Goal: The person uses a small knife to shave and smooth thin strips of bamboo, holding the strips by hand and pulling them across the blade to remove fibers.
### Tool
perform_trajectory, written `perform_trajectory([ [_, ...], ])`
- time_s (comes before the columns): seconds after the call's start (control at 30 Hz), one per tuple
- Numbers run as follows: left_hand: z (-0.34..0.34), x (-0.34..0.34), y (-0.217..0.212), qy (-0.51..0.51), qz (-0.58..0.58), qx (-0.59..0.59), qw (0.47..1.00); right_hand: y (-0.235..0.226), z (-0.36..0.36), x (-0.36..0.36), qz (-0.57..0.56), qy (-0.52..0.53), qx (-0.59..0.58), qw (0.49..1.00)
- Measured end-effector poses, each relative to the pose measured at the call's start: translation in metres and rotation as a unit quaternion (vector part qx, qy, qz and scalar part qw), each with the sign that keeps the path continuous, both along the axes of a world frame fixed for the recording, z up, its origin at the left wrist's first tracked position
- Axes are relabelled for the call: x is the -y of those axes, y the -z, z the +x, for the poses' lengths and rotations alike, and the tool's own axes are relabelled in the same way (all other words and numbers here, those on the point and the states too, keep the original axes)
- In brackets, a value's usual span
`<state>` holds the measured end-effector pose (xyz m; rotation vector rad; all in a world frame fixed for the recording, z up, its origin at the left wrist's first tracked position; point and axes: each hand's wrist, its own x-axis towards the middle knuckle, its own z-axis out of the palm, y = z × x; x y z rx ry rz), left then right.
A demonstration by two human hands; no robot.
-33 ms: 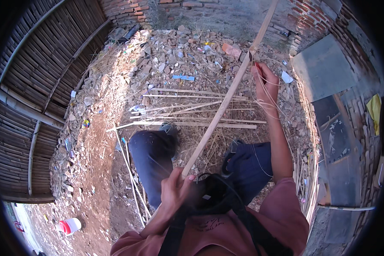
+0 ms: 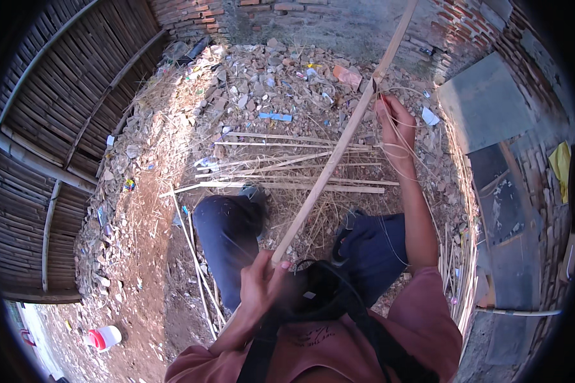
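A long, pale bamboo strip (image 2: 329, 169) slants from my lap up to the far right, raised above the ground. My left hand (image 2: 260, 286) is closed around its lower end, thumb along it. Higher up, my right hand (image 2: 399, 124) is closed beside the strip on a small dark tool (image 2: 375, 83). Its tip meets the strip's edge, but the fingers hide most of it. Thin curling fibres (image 2: 396, 150) hang around the right fingers and wrist, and one long strand loops down by my right knee.
Several bamboo strips (image 2: 294, 186) lie crosswise before my feet, others (image 2: 195, 268) beside my left leg. Rubble (image 2: 249, 96) covers the ground up to the brick wall (image 2: 313, 25). A bamboo-slat panel (image 2: 51, 83) stands left; grey boards (image 2: 489, 102) lean right. A red-and-white container (image 2: 105, 338) lies lower left.
My right hand and the loose fibres around it have shifted very slightly. The bamboo strip and my left hand look the same.
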<state>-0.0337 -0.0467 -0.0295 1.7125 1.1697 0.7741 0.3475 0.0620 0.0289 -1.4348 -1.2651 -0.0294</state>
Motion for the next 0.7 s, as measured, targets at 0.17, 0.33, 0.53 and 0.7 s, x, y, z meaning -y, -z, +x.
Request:
perform_trajectory([
  [0.17, -0.007, -0.011, 0.004, 0.004, -0.026, -0.008, 1.0, 0.012, 0.002, 0.01, -0.091, -0.292, -0.377, 0.874],
  [0.33, -0.002, -0.017, 0.0, 0.01, -0.042, 0.0, 0.999, 0.028, -0.032, 0.012, -0.059, -0.322, -0.439, 0.837],
  [0.53, 0.005, -0.028, -0.011, 0.042, -0.033, 0.003, 0.999, 0.017, -0.069, 0.023, -0.038, -0.301, -0.449, 0.841],
  [0.7, 0.016, -0.037, -0.013, 0.066, -0.011, 0.016, 0.998, 0.021, -0.065, 0.019, -0.046, -0.273, -0.434, 0.857],
])
